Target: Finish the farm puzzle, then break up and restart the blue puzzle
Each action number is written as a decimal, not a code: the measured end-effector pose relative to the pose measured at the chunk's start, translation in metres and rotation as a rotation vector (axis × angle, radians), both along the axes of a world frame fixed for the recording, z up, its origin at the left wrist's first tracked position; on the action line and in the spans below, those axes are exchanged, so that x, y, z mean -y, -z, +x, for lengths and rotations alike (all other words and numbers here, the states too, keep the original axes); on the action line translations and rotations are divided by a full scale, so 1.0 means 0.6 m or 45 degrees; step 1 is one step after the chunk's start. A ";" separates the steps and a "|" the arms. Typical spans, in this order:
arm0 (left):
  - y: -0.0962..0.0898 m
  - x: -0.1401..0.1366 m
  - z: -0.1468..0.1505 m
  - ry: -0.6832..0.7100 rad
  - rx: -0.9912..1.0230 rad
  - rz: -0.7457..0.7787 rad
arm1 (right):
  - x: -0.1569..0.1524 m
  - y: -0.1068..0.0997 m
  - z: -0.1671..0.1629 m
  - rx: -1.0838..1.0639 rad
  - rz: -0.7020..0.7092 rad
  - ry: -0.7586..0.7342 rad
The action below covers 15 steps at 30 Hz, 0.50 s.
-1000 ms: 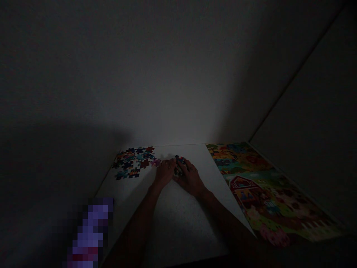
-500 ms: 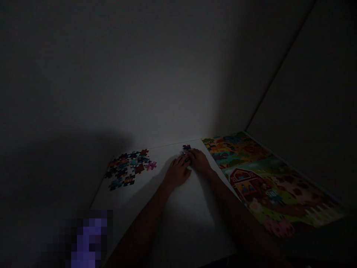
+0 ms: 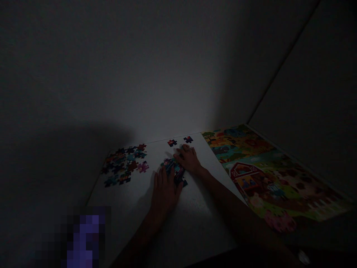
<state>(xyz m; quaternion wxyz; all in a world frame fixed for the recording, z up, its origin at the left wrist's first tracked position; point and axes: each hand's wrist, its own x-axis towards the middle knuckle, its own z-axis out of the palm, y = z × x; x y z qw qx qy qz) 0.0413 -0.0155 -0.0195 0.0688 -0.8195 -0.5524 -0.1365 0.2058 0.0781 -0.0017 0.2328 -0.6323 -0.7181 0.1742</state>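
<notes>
A dark, many-coloured cluster of jigsaw puzzle pieces (image 3: 180,174) lies on the white tabletop (image 3: 200,216) between my hands, partly hidden under the fingers. My left hand (image 3: 165,191) rests flat on its near left side, fingers stretched out and apart. At the far right side of the cluster, the fingers of my right hand (image 3: 190,160) are spread, with the tips touching pieces. Just beyond the hands lie two separate pieces: one orange and dark puzzle piece (image 3: 172,143) and one mostly dark blue puzzle piece (image 3: 188,139). The scene is dim, so fine detail is lost.
Many loose puzzle pieces (image 3: 122,165) are scattered at the left edge of the table, with a pink piece (image 3: 143,166) nearest the hands. On the right lies a colourful farm-and-animal picture (image 3: 262,182). A plain wall (image 3: 167,74) rises behind the table.
The cluster and my hands have shifted nearer and leftward, my left hand most. My hands have moved apart, showing more of the cluster. Two separate pieces now show beyond them.
</notes>
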 end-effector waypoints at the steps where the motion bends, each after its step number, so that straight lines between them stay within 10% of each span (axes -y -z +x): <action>1: 0.003 0.016 0.009 0.021 -0.003 0.023 | -0.001 -0.002 -0.002 -0.054 0.008 -0.095; 4: 0.001 0.029 0.034 0.128 -0.032 0.035 | -0.006 -0.007 0.022 -0.457 -0.034 -0.294; 8: -0.026 -0.024 0.073 0.468 -0.079 -0.018 | -0.008 -0.007 0.087 -0.938 0.020 -0.037; 15: -0.052 -0.185 0.120 0.600 -0.090 -0.171 | -0.011 0.009 0.106 -0.278 0.163 0.111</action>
